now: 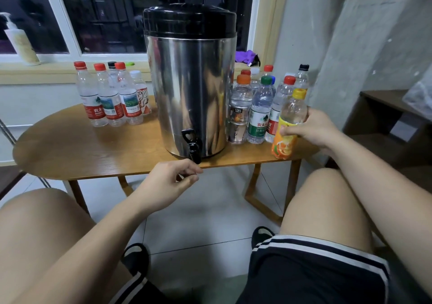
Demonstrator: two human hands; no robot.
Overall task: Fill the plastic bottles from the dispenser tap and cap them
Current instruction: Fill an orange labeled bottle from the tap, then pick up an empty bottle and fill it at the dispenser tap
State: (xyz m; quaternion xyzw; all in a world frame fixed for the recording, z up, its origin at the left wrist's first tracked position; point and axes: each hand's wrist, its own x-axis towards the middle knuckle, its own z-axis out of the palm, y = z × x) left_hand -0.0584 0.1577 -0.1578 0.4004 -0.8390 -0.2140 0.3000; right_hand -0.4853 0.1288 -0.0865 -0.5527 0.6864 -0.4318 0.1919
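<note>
orange-label bottle (pixel 282 146) (yellow cap, clear top) in the grip of right fingers (pixel 289 132); left fingers (pixel 187 167) loose, empty

On the table (pixel 70 149) the dispenser (pixel 190 81) stands centred; left bottles (pixel 112 98) and right bottles (pixel 257 107) flank it; tap (pixel 192 144) faces front.

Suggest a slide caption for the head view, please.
Right hand holds a capped orange-label bottle beside the steel dispenser; left hand hovers near its tap.

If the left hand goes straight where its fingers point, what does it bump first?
Probably the black tap on the dispenser: the left hand points up at its spout, close below it. Depth is hard to judge.
</note>
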